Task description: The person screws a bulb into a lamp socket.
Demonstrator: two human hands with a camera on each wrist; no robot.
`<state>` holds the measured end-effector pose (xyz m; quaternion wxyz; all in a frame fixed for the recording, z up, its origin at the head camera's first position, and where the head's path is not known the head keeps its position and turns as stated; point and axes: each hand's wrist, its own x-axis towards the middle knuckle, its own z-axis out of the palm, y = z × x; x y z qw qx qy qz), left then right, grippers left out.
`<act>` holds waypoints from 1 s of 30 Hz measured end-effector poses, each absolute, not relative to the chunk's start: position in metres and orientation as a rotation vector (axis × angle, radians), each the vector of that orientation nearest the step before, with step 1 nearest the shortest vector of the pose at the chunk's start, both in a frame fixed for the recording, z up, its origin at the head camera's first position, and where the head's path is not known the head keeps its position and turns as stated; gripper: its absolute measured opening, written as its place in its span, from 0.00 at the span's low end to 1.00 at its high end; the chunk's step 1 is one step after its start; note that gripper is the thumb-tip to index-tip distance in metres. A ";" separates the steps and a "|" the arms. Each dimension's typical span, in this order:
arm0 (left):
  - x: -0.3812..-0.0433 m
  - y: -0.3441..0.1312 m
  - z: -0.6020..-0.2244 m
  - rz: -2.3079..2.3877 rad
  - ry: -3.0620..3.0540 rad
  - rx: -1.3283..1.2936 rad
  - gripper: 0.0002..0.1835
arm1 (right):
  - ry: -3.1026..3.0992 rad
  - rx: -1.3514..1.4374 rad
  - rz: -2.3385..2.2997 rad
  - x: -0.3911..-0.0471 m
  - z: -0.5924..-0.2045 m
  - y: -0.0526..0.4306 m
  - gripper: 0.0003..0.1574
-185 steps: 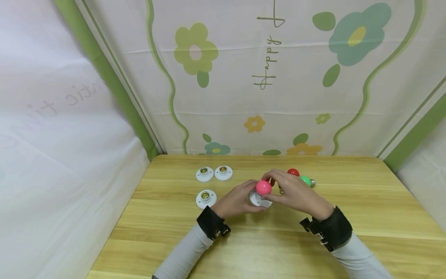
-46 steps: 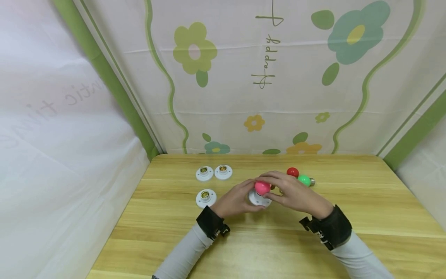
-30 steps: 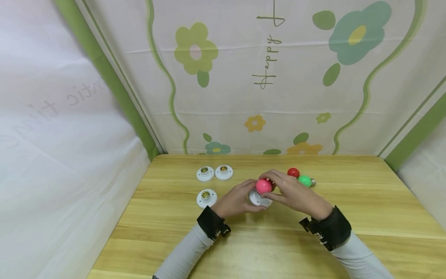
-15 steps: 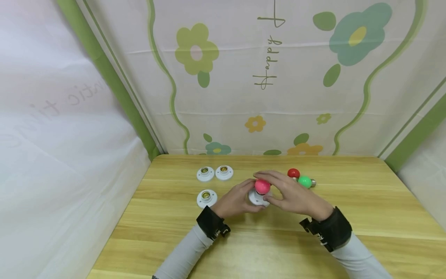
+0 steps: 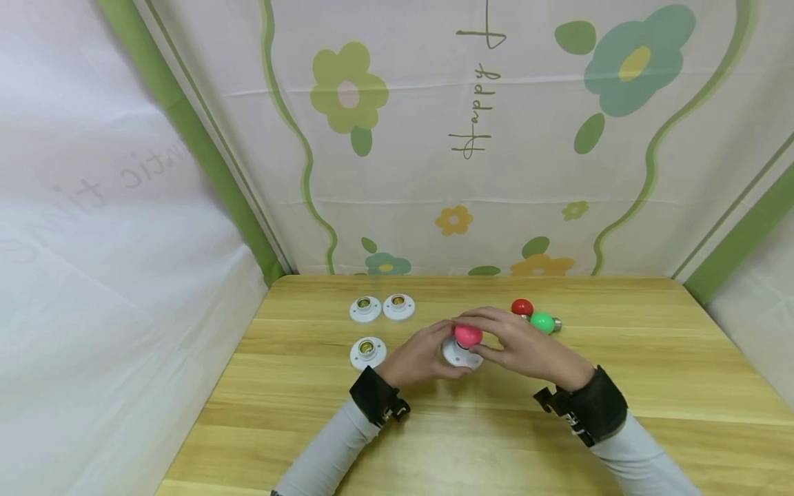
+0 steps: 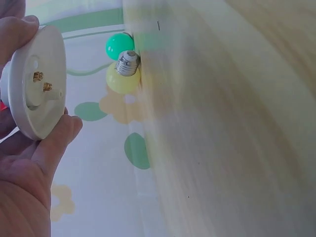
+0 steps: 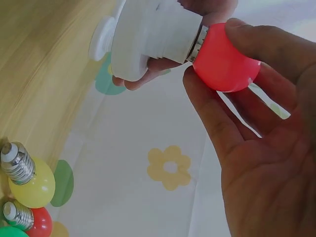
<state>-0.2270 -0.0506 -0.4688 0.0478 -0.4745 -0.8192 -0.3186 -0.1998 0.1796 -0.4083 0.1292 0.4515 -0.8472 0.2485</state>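
We are pinching the pink-red bulb in our right hand, the thumb pressing one side and the fingers curling round the other, so this grip is clamping on the bulb's round part. Our left hand is clamping a white lamp holder by its rim, between thumb and fingers. We are keeping the bulb on the holder's axis: its metal cap is sitting partly inside the socket collar, with a band of metal showing between collar and bulb. We are holding the pair above the wooden table, and the holder's underside is showing two brass screws to the left wrist camera.

Just beyond our right hand, a red bulb and a green bulb are lying close together, and the right wrist view is showing a yellow bulb near them. On our left, two more holders are resting side by side toward the back, while a third holder is lying nearer our left wrist. We are wearing black straps at both wrists, next to grey sleeves. Behind the table, a flowered curtain is hanging.
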 end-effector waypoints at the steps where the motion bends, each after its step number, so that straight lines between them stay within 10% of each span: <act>1: -0.227 -0.051 -0.469 -0.968 -2.499 -1.446 0.42 | -2.463 1.312 0.716 -0.200 -0.408 0.180 0.30; 30: -0.225 -0.046 -0.464 -0.953 -2.440 -1.388 0.38 | -2.362 1.238 0.654 -0.204 -0.408 0.176 0.31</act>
